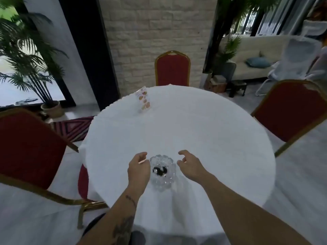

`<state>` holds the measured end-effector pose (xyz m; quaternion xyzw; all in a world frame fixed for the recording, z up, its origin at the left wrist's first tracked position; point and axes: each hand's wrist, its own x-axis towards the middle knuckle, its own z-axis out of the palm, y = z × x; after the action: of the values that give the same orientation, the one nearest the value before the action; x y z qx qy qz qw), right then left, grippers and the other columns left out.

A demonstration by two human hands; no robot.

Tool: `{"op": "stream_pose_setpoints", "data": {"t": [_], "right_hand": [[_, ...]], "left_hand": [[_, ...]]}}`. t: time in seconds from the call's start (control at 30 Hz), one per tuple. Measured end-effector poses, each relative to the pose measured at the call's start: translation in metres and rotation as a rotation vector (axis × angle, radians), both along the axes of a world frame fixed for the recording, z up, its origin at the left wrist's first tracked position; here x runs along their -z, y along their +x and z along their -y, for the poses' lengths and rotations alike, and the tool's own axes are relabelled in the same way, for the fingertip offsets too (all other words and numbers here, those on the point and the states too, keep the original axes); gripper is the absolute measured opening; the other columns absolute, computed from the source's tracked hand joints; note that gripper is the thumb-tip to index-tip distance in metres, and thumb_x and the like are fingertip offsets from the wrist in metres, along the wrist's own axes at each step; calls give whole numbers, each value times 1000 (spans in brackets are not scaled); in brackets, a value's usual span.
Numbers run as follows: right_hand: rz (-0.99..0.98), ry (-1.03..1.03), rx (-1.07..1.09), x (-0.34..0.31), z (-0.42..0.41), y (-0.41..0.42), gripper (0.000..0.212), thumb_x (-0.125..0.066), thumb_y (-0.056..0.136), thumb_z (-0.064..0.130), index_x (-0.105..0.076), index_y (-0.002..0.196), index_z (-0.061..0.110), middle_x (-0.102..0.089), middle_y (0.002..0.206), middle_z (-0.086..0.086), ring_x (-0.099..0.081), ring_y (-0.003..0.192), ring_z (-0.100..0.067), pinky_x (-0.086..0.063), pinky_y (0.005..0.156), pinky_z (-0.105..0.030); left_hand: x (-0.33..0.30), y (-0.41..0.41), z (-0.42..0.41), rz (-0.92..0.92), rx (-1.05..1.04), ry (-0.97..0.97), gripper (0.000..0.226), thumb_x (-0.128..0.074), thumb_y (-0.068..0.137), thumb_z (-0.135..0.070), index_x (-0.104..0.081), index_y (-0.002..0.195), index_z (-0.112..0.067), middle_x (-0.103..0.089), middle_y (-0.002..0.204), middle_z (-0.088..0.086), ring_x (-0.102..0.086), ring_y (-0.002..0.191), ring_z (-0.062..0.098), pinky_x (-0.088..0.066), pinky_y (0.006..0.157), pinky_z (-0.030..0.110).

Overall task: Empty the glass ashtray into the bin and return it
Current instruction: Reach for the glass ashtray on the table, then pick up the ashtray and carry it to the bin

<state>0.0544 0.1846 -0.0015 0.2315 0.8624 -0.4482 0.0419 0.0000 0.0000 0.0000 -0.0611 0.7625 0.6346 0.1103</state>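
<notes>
Left hand (138,167), right hand (188,165), glass ashtray (162,171) between, untouched

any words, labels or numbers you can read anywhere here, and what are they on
None can be read.
Menu card standing at the far side of the table: pictures and a small mark at its top, print too blurred to read.
Glass ashtray between the left hand and right hand: no label visible.

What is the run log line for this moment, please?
ashtray: on table, ash inside | left hand: open beside | right hand: open beside | bin: unseen
</notes>
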Motion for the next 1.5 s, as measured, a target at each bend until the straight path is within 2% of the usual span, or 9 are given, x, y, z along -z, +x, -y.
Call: {"op": "stream_pose_setpoints", "data": {"t": [0.23,0.4,0.67,0.87,1.03,1.13,1.23,1.4,1.5], "right_hand": [[91,-40,-70,38,0,-24,50,-50,97,26,-40,146,30,-47,132,-14,-54,111,-28,-46,91,-37],[97,-33,-153,72,4,-38,52,-49,88,34,-39,138,45,-58,124,-7,-62,107,-24,-52,92,-40],[96,72,-177,57,14,-40,71,-43,88,6,-27,150,34,-40,125,-9,-57,101,-35,-47,83,-37],[19,-6,-102,54,24,-28,70,-45,84,7,-35,145,40,-46,116,-6,-56,97,-26,-47,82,-34],[-35,-89,-66,35,49,-19,71,-45,86,4,-37,145,40,-47,117,-6,-51,102,-18,-39,79,-24],[-66,-97,-60,21,76,-10,70,-45,86,4,-38,146,39,-47,119,-7,-50,106,-17,-38,86,-23],[-101,-111,-37,4,112,1,67,-46,87,3,-42,145,36,-48,121,-7,-47,108,-15,-34,92,-23],[-192,-167,17,-9,187,28,66,-47,76,12,-53,134,41,-60,122,0,-62,105,-22,-54,93,-45],[-222,-210,40,-11,230,40,65,-46,80,0,-57,129,40,-64,116,6,-66,100,-19,-59,86,-43]], "left_hand": [[46,-4,-15,142,-26,-3,46,-65,86,-15,-58,131,-25,-57,132,4,-55,121,24,-48,102,46],[51,-5,-22,88,43,-64,45,-59,87,-1,-61,126,-24,-64,123,1,-62,111,20,-51,98,37],[64,-13,-19,20,70,-181,48,-54,90,2,-65,126,-27,-69,120,0,-66,111,19,-54,99,40],[58,-7,-13,90,2,-94,57,-51,85,2,-63,126,-36,-70,119,10,-58,114,48,-51,95,54],[36,-2,8,109,-51,31,60,-44,87,5,-63,127,-35,-71,118,1,-70,97,32,-60,73,38],[19,8,37,79,-45,104,59,-41,89,10,-63,130,-27,-70,117,2,-71,92,22,-62,79,44],[4,16,74,39,-28,96,58,-39,89,10,-63,128,-27,-69,116,0,-70,94,19,-62,77,38],[-13,33,149,3,-5,102,55,-42,90,8,-67,124,-28,-71,108,-1,-72,78,20,-63,71,42],[-16,41,195,-18,6,91,55,-43,89,8,-69,120,-29,-73,103,-3,-69,70,12,-60,71,36]]}}
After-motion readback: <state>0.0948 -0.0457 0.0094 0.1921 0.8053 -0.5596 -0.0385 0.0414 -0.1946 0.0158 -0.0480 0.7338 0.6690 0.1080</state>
